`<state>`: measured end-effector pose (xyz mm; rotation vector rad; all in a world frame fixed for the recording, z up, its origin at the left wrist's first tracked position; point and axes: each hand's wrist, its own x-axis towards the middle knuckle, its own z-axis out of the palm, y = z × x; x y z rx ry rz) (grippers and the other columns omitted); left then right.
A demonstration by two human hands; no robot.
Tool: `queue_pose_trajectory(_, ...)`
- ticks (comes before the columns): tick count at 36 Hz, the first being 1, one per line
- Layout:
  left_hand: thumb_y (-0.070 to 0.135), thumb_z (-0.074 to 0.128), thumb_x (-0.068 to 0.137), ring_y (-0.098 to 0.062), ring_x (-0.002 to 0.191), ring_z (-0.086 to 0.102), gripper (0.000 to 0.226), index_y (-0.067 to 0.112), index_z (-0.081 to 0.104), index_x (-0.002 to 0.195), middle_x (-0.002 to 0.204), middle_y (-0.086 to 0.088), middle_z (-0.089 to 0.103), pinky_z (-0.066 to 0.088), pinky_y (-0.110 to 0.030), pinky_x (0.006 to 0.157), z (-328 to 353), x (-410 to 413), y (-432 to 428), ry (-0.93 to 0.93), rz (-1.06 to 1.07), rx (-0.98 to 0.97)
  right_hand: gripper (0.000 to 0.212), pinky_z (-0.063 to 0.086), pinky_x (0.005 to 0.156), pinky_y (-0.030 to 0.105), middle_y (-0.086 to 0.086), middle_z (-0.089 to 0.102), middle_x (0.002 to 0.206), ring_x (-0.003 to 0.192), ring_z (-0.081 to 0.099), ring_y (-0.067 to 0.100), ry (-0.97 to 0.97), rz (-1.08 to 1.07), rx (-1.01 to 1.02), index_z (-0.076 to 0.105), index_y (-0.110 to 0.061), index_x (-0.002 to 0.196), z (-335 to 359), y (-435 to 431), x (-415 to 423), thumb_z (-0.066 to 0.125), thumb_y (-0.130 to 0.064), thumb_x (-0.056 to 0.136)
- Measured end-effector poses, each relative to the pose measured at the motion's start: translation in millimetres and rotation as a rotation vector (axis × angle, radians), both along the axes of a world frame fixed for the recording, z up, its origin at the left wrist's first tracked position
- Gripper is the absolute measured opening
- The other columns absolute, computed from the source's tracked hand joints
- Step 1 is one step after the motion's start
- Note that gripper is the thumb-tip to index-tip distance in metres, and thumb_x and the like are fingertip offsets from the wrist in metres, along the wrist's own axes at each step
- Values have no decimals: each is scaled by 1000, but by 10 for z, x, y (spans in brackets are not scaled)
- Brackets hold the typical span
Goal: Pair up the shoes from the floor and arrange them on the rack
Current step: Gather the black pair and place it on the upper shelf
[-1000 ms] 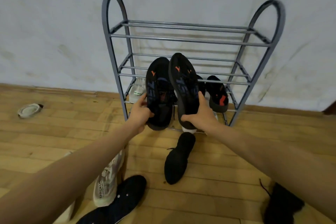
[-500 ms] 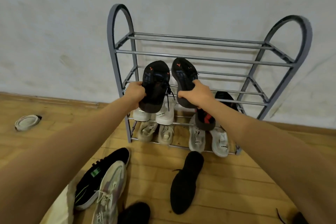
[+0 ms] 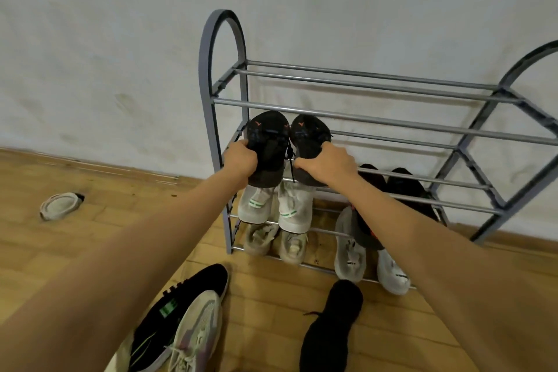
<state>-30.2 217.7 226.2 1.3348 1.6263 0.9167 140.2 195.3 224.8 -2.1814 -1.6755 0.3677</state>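
Observation:
Two matching black shoes with orange marks sit side by side at the left end of the grey metal rack (image 3: 377, 119), on its second tier from the top. My left hand (image 3: 240, 160) grips the left black shoe (image 3: 267, 142) by its heel. Beside it, the right black shoe (image 3: 309, 142) is held the same way by my right hand (image 3: 327, 164). Below them rest a white pair with green marks (image 3: 274, 205) and a beige pair (image 3: 274, 240). Further right are a black pair (image 3: 401, 187) and a white pair (image 3: 350, 254).
On the wooden floor lie a black shoe with green marks (image 3: 184, 305), a pale lilac-grey shoe (image 3: 196, 332), a plain black shoe (image 3: 330, 332) and, far left, an overturned light shoe (image 3: 60, 205). The rack stands against a white wall.
Both hands have carried the black pair up and to the left end of the second tier, soles now turned down toward the bars. The view has shifted left and closer to the rack.

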Motion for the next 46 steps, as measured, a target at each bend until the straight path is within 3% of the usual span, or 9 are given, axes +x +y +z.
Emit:
queue_pose_trajectory(7, -6, 31, 91, -40, 112, 54, 42, 1, 53, 125, 123, -25, 57, 47, -49, 98, 31, -33, 104, 146, -68, -20, 87, 42, 75, 36, 17, 51, 125, 109, 54, 36, -52, 45, 15, 39, -17, 133, -89, -8, -16, 52, -75, 71)
queue_pose_trajectory(10, -5, 32, 89, -41, 107, 55, 39, -2, 56, 119, 116, -27, 58, 49, -48, 93, 47, -35, 102, 205, -92, 0, 92, 45, 83, 41, 19, 44, 133, 116, 50, 38, -35, 49, -24, 34, -17, 137, -117, 3, -31, 54, -77, 70)
queue_pose_trajectory(16, 9, 31, 98, -35, 101, 56, 28, 1, 55, 111, 106, -20, 58, 47, -41, 81, -100, -2, -81, 282, -52, 174, 99, 47, 87, 42, 19, 37, 142, 121, 48, 37, -4, 94, -49, 32, -14, 140, -123, -46, 18, 53, -80, 69)
queue_pose_trajectory(20, 35, 32, 100, -31, 119, 46, 40, 10, 54, 121, 129, -14, 49, 41, -47, 101, -246, 102, -272, 339, -39, 315, 95, 45, 88, 41, 17, 32, 141, 121, 46, 36, 38, 130, 6, 31, -13, 139, -86, -83, 25, 65, -68, 70)
queue_pose_trajectory(23, 48, 50, 90, -28, 130, 36, 53, 15, 48, 132, 143, -8, 35, 38, -44, 106, -355, 142, -383, 392, -43, 363, 85, 45, 87, 39, 14, 35, 135, 118, 47, 34, 38, 199, 94, 32, -17, 137, -97, -142, 0, 72, -54, 71)
queue_pose_trajectory(26, 38, 65, 83, -29, 133, 32, 64, 13, 41, 137, 147, -8, 31, 37, -41, 106, -434, 107, -386, 467, -61, 408, 69, 42, 75, 31, 10, 41, 129, 108, 52, 28, 21, 216, 147, 43, -17, 129, -136, -197, -8, 72, -48, 75)
queue_pose_trajectory(31, 24, 69, 79, -28, 130, 36, 62, 12, 44, 134, 143, -8, 37, 36, -36, 105, -382, 60, -306, 401, -58, 410, 50, 42, 70, 28, 6, 54, 116, 97, 57, 23, 7, 208, 227, 56, -16, 114, -169, -241, -22, 70, -46, 77)
queue_pose_trajectory(35, 19, 72, 76, -27, 124, 42, 62, 10, 46, 131, 137, -9, 41, 36, -30, 102, -355, -29, -248, 382, -62, 389, 53, 44, 71, 30, 4, 54, 116, 99, 56, 23, -30, 194, 266, 55, -17, 115, -210, -263, -31, 67, -52, 77)
queue_pose_trajectory(46, 18, 64, 87, -30, 139, 28, 66, 8, 31, 143, 150, -13, 27, 27, -42, 116, -451, 31, -403, 458, -13, 452, 63, 49, 78, 36, 6, 50, 124, 107, 53, 28, -97, 190, 285, 51, -16, 124, -262, -305, -106, 60, -61, 80)
